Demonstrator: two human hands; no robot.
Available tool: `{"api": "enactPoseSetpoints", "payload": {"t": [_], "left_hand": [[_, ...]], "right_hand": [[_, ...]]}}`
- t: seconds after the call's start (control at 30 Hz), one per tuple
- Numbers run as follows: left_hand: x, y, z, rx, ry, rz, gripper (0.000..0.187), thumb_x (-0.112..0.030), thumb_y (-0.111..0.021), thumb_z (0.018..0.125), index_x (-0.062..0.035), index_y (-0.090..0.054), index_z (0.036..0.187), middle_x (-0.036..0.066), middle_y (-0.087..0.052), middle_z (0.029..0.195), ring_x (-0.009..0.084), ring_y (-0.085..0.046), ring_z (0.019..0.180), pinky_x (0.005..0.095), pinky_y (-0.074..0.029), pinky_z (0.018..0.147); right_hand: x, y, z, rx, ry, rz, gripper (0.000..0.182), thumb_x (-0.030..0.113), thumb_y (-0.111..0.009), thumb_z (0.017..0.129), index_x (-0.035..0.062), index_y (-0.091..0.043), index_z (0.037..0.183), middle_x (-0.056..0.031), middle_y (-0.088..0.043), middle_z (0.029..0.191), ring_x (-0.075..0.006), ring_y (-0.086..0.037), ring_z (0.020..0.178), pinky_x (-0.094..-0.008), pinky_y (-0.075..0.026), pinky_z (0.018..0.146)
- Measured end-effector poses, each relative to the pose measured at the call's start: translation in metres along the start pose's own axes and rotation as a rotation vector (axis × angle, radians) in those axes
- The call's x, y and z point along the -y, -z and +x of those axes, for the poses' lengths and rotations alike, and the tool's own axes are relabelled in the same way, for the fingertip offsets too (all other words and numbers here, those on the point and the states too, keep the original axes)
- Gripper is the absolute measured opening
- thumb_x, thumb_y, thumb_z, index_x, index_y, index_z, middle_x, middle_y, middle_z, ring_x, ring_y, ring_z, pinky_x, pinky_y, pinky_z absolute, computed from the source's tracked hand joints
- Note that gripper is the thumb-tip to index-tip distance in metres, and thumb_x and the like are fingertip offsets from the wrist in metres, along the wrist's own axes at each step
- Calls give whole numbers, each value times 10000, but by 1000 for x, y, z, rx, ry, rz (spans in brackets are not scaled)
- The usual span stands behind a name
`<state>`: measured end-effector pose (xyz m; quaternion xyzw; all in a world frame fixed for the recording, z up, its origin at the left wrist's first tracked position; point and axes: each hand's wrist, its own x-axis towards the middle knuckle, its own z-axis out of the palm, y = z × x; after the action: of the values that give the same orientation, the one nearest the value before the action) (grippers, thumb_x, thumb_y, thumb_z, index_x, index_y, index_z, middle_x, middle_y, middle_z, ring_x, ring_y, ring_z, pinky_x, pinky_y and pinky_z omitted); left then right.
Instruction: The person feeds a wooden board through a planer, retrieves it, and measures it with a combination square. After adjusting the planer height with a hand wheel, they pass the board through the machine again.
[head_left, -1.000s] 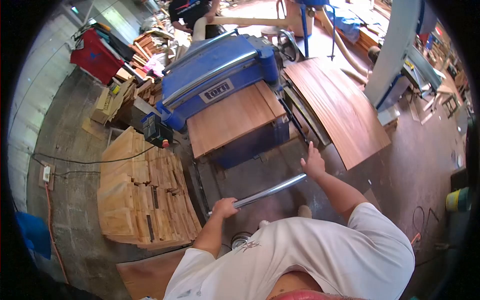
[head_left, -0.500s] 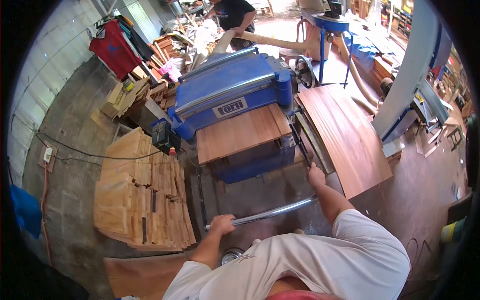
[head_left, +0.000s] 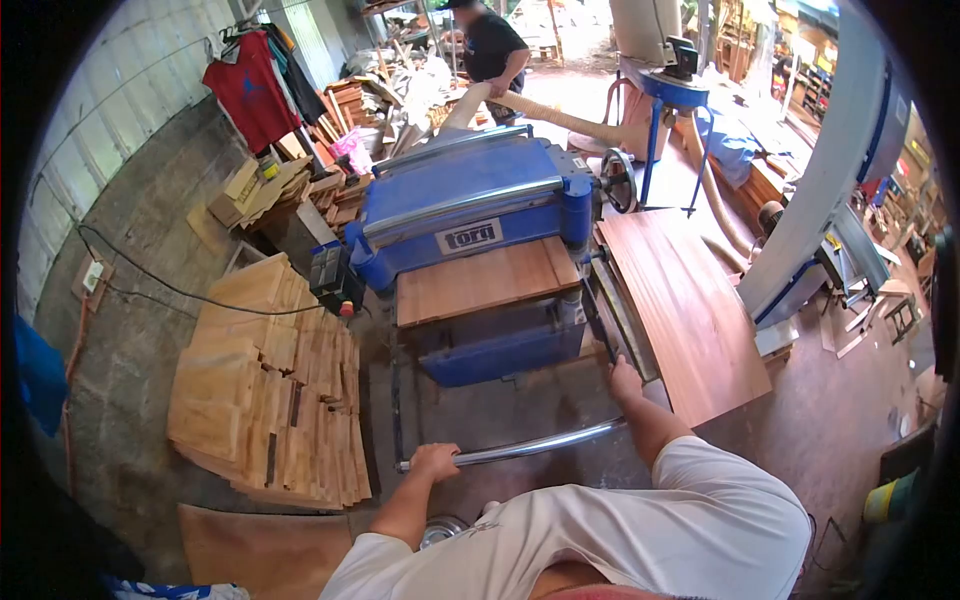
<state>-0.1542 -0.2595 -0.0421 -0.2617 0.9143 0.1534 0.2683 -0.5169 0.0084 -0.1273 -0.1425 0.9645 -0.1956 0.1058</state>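
Observation:
A blue thickness planer [head_left: 460, 195] marked "torq" stands in front of me. A wooden panel [head_left: 485, 285] lies flat in its mouth, its near part sticking out towards me. My left hand [head_left: 437, 462] is closed around the left end of a shiny metal roller bar [head_left: 540, 443], which spans the near end of the planer's extension frame. My right hand [head_left: 625, 378] is closed on the dark side rail [head_left: 602, 325] of that frame, right of the panel. Neither hand touches the panel.
Stacked boards [head_left: 265, 390] stand at left beside a switch box [head_left: 335, 280] with a trailing cable. A larger wooden panel [head_left: 685, 315] lies at right, near a white post [head_left: 820, 180]. Behind the planer, another person [head_left: 490, 50] has a hand at a pale hose [head_left: 565, 118].
The wooden panel has slid further into the planer, so less of it shows on my side. My view has tilted up slightly. Both hands keep their places on the frame.

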Motion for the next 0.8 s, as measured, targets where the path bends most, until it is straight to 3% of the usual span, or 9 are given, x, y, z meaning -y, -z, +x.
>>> {"api": "enactPoseSetpoints", "payload": {"t": [0.43, 0.53, 0.8], "left_hand": [[9, -9, 6, -8, 0, -10, 419, -314, -662, 720, -218, -669, 1127, 71, -673, 1140, 279, -618, 1084, 405, -483, 934], [12, -14, 8, -13, -16, -4, 428, -314, -664, 720, -220, -663, 1138, 68, -670, 1148, 274, -617, 1091, 405, -481, 938], [13, -19, 13, 7, -13, 7, 437, -323, -674, 722, -227, -657, 1148, 70, -666, 1159, 282, -612, 1103, 414, -474, 953]], "right_hand": [[5, 6, -3, -14, 4, -13, 299, 327, -482, 972, 34, -508, 1029, -237, -670, 957, -404, -650, 954, -507, -502, 826], [5, 7, -5, -5, 6, 25, 303, 296, -445, 965, 21, -520, 1067, -254, -657, 966, -440, -624, 958, -536, -481, 834], [2, 2, -1, -8, -11, -70, 324, 354, -490, 967, 43, -514, 1057, -226, -672, 954, -399, -655, 930, -515, -505, 811]]}}
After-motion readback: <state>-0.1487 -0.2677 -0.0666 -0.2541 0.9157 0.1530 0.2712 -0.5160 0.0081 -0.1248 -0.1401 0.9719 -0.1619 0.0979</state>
